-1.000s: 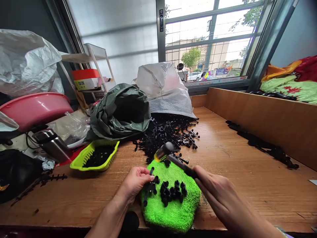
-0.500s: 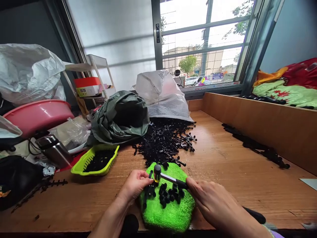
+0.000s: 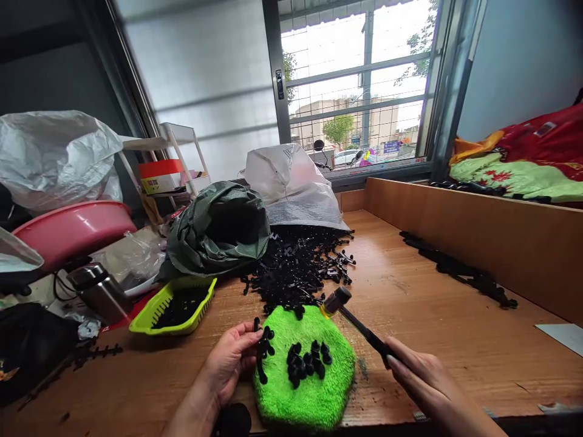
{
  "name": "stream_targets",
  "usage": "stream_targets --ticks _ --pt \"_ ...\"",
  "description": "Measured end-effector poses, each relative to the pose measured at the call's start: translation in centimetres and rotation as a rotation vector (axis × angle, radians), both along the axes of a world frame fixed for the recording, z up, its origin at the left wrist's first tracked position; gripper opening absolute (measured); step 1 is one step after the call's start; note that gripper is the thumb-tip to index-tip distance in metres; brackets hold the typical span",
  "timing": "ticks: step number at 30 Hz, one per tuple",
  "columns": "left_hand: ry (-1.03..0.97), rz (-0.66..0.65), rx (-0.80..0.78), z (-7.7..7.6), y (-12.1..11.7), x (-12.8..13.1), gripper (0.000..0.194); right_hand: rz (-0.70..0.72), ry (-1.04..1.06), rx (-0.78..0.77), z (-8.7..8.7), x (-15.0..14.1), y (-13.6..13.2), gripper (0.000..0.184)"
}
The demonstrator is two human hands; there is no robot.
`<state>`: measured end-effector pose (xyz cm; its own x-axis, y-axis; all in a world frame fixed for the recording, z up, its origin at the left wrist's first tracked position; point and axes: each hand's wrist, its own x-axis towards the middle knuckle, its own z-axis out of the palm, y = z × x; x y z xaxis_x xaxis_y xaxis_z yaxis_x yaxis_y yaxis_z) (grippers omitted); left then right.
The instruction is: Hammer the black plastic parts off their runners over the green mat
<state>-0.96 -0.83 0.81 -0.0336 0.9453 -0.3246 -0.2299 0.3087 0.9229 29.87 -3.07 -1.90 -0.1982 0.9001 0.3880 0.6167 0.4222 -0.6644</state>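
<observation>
Black and knobbly, the part [image 3: 263, 358] lies at the left edge of the green pad [image 3: 305, 397], pinched between the thumb and fingers of the left hand [image 3: 231, 359]. Right of the pad, the right hand [image 3: 421, 371] is clamped round the handle of the hammer [image 3: 367, 332], its head over the pad's far right edge. Small pieces [image 3: 307, 363] cluster mid-pad, a heap [image 3: 296, 267] lies beyond it, and a yellow basket [image 3: 175, 329] stands to its left.

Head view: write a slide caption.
The right hand holds a hammer; the left hand holds a black piece at a green pad's edge.
</observation>
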Motion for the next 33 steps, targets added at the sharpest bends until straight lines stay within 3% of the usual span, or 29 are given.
stream_targets --ticks 9,13,18,27,33 --pt "0.002 -0.084 0.074 0.9 -1.6 -0.3 0.028 -0.105 0.102 -0.083 -2.3 1.7 -0.3 0.047" --pt "-0.023 -0.051 0.124 0.6 -2.1 0.6 0.029 -0.107 0.119 -0.094 -1.8 1.6 -0.3 0.044" --pt "-0.004 -0.134 0.052 0.2 -2.0 1.1 0.029 -0.115 0.132 -0.093 -1.0 1.3 -0.3 0.043" --pt "0.043 -0.062 0.046 0.7 -1.4 2.1 0.024 -0.122 0.129 -0.066 -0.7 1.4 -0.3 0.044" --pt "0.124 -0.161 0.038 0.7 -1.2 2.6 0.018 -0.152 0.107 -0.057 -0.7 1.4 -0.6 0.043"
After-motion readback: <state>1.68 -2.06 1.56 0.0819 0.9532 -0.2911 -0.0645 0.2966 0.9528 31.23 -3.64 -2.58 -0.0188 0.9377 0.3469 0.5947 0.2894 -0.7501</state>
